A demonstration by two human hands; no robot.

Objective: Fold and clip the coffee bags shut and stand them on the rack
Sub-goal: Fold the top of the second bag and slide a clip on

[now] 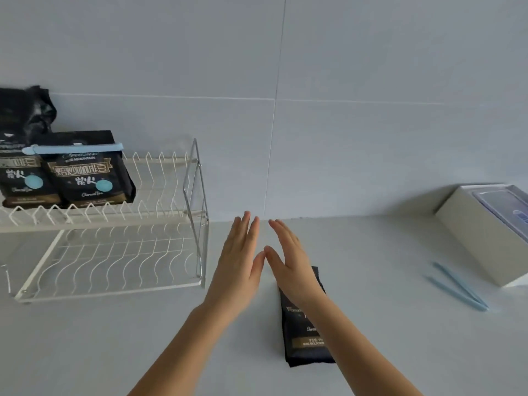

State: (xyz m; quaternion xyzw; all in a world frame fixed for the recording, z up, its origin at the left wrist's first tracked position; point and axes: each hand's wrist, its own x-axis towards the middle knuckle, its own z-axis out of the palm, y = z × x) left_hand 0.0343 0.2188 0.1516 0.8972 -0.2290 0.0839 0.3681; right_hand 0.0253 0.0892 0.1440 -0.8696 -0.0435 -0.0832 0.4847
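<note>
White wire dish rack (114, 252) sits at the left on a pale grey worktop (385, 324), pushed back against a grey tiled wall (343, 81). It's a two-tier thing, and on the top tier two black coffee bags stand upright side by side: the right-hand bag (91, 172) has its top folded down with a light blue sealing clip (74, 149) running across it, and the left-hand bag (20, 175) is partly cut off by the frame edge, so I can't tell if it has its own clip. Behind those two there's a crumpled black bag top (31, 110) sticking up higher. The lower tier has nothing on it that I can see. Both hands are out over the worktop, just right of the rack, flat and spread with fingers straight, holding nothing: left hand (238, 258) and right hand (288, 261), thumbs nearly touching at the tips. A third coffee bag (305, 332) lies flat on the worktop right under the right wrist and forearm, so its upper part is hidden and I can't say how its top looks. Off to the right, well apart from that bag, a loose light blue clip (457, 287) lies opened into a V, near a white box (480, 232) at the frame edge.
</note>
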